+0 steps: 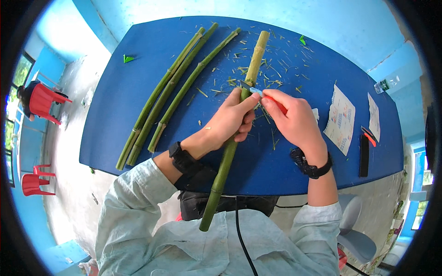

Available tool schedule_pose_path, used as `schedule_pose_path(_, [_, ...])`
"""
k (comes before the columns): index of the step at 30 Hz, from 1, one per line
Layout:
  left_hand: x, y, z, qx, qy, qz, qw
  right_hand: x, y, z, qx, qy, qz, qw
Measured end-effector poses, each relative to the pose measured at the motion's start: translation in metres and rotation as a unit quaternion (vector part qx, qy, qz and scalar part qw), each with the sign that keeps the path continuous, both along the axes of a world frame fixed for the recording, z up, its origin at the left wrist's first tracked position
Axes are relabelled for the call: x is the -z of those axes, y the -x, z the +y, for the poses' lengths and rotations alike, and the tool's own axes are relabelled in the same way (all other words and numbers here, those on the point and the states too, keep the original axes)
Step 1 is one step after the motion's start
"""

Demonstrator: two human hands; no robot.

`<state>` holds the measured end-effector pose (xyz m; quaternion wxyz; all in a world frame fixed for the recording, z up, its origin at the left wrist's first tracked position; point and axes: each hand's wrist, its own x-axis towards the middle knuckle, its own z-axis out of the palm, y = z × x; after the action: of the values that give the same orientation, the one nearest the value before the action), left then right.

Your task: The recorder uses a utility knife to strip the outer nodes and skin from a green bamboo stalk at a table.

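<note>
A green bamboo stalk [224, 168] slants from near my chest out over the blue table, its far end peeled to pale yellow. My left hand [235, 115] is wrapped round its green middle, the thumb pointing along it. In my right hand [294, 117] is a utility knife [256, 91] with a red and light blue handle. Its blade rests against the stalk at the border between the peeled and green parts, just beyond my left thumb. Shavings [237, 73] are scattered round the peeled end.
Three more green stalks [172, 83] lie on the table [119, 92] to the left. At the right are printed paper sheets [340, 119], a black bar [364, 156], an orange-handled tool [369, 139] and a clear bottle [386, 84]. Red chairs [43, 102] stand on the floor at left.
</note>
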<state>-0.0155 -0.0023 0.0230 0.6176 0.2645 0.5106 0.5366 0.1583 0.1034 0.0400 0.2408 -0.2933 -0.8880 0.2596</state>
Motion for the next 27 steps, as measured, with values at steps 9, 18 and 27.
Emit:
schedule_pose_path(9, [0.013, -0.001, 0.002, 0.025, -0.015, 0.023, 0.999, -0.004, -0.007, 0.006, -0.028, 0.017, -0.017, 0.999])
schedule_pose_path(18, [0.006, -0.004, -0.002, 0.013, -0.050, 0.048, 0.998, 0.004, -0.004, 0.005, -0.061, -0.033, 0.040, 0.997])
schedule_pose_path(27, [0.017, 0.001, 0.002, -0.019, -0.046, 0.017, 0.999, 0.002, -0.001, 0.003, -0.066, -0.016, -0.006, 0.998])
